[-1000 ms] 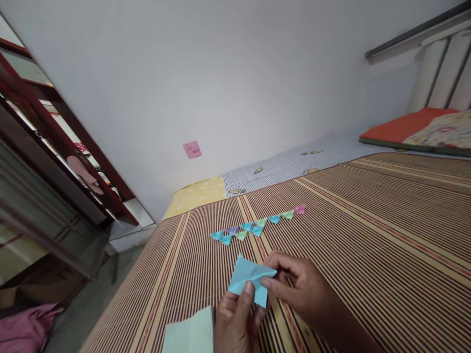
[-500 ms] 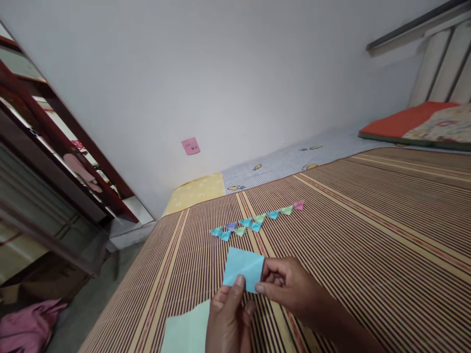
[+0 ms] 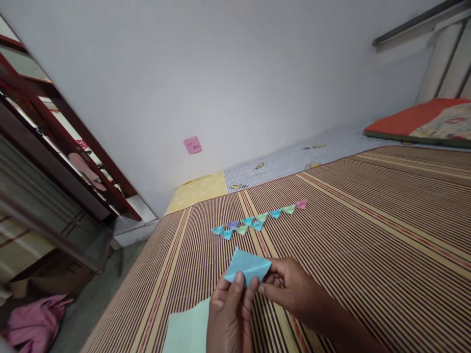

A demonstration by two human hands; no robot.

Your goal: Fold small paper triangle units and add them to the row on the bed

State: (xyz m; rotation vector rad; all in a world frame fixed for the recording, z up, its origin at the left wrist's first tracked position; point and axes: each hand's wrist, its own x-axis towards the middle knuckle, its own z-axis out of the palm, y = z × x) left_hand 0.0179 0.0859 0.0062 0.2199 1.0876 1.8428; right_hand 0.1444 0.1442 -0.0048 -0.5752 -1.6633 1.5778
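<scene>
A small sheet of blue paper point(image 3: 248, 264) is held up in front of me, its far right corner tipped so that it looks like a slanted kite shape. My left hand point(image 3: 230, 306) pinches its lower edge, thumb on top and fingers underneath. At the right side, my right hand point(image 3: 287, 282) has its fingers curled against the paper, thumb at the near edge. Beyond the hands, several small folded paper triangles point(image 3: 258, 225) in blue, green, purple and pink lie in two staggered rows. A pale green paper sheet point(image 3: 187, 327) lies by my left wrist, partly covered by it.
The striped mat point(image 3: 349, 235) covers the bed. A pink note point(image 3: 193, 145) is stuck on the white wall point(image 3: 257, 73). An orange patterned cushion point(image 3: 408, 120) lies at the far right. Pink cloth point(image 3: 35, 321) is on the floor at left, below a doorway.
The blue paper has gone from a flat square to a tilted, slanted shape. My left fingers have shifted rightward along its lower edge. The view has moved slightly.
</scene>
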